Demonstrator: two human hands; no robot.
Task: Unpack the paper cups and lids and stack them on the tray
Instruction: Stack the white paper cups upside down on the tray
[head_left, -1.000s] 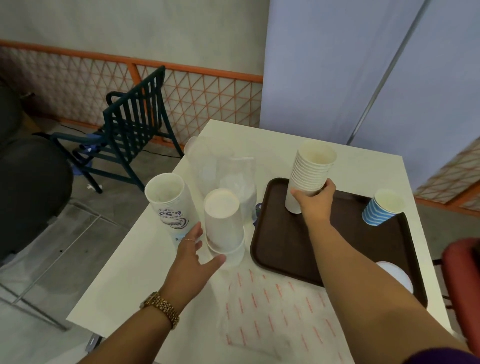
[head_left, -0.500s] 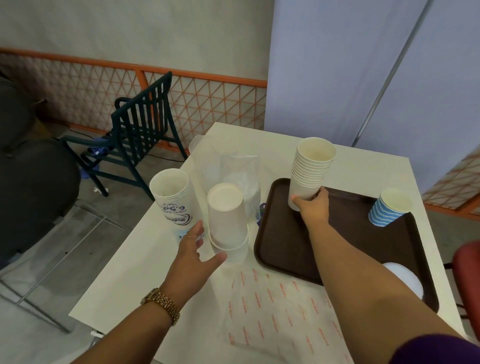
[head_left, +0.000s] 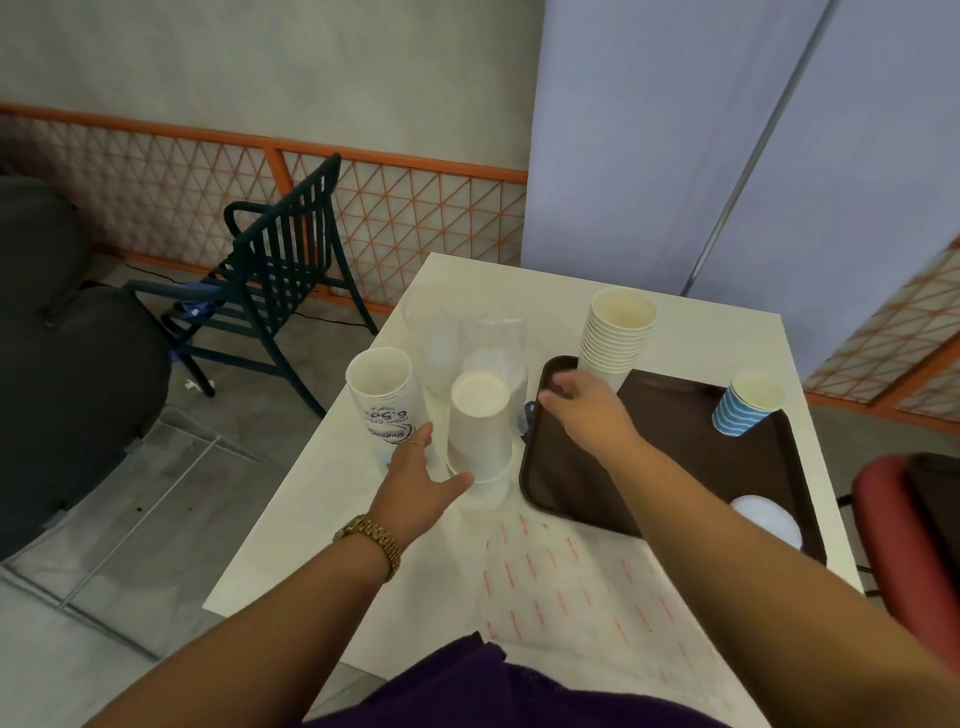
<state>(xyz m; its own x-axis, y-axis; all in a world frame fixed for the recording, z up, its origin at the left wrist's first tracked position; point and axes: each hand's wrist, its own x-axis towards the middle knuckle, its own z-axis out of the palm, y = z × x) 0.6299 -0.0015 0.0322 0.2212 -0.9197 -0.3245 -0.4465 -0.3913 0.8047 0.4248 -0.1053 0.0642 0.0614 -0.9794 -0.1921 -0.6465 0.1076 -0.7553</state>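
Right hand (head_left: 584, 410) now off the cup stack (head_left: 618, 338), fingers loose; left hand (head_left: 415, 483) likewise open.

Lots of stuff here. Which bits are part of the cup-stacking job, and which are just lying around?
Job: white cup stack, tray, striped blue cup, lid, upside-down cups, printed cup sleeve, plastic wrappers.

Lying about: green chair, red seat.

my L wrist: gold link watch (head_left: 371, 540) | L hand (head_left: 415, 486): thin ring (head_left: 416, 443) on a finger | forearms bare | torso: dk purple top (head_left: 467, 686)
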